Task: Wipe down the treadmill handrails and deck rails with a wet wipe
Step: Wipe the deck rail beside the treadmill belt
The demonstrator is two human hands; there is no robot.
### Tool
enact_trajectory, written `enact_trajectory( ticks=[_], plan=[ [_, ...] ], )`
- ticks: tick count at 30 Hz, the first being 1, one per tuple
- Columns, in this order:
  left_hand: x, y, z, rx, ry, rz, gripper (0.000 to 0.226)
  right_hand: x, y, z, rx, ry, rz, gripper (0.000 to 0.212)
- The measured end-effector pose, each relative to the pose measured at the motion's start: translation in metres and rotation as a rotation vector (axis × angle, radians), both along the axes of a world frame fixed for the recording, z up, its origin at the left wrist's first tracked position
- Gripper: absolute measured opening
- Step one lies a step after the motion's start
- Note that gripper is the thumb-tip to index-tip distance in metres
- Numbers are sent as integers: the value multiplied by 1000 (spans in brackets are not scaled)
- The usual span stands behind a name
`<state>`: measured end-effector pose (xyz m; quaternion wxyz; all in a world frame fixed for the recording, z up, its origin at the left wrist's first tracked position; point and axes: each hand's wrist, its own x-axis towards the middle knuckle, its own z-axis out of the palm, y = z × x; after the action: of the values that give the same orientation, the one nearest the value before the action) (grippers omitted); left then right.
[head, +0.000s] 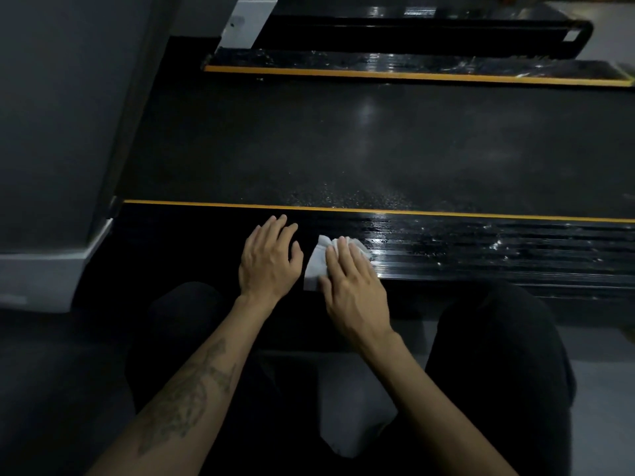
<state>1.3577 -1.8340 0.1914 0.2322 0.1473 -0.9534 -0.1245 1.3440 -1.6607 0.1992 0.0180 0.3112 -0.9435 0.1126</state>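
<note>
2 hands on deck rail point(481, 249); right point(350, 286) presses wipe point(318, 266).

The right hand point(354, 286) is covering much of the wet wipe point(318, 266). The near deck rail point(481, 249) is running off the right edge, its far end unseen.

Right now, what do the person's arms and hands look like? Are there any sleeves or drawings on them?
Both arms are bare, with no sleeves, gloves, rings or watch showing. The left hand belongs to an arm with a big dark tattoo along the forearm; its design is too dim to make out. The right hand and its forearm show no markings. Dark trousers cover the legs.
</note>
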Motion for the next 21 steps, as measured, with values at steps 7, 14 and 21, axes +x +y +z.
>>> enact_trajectory(
  ticks=[7,14,21],
  plan=[
    [-1,0,-1,1,11,2,39,26,7,-5,13,-13,-64,71],
    [0,0,0,-10,11,-1,39,12,12,1,42,-18,-92,72],
    [0,0,1,-22,-60,-29,44,9,-1,1,109,-29,17,73]
  ],
)
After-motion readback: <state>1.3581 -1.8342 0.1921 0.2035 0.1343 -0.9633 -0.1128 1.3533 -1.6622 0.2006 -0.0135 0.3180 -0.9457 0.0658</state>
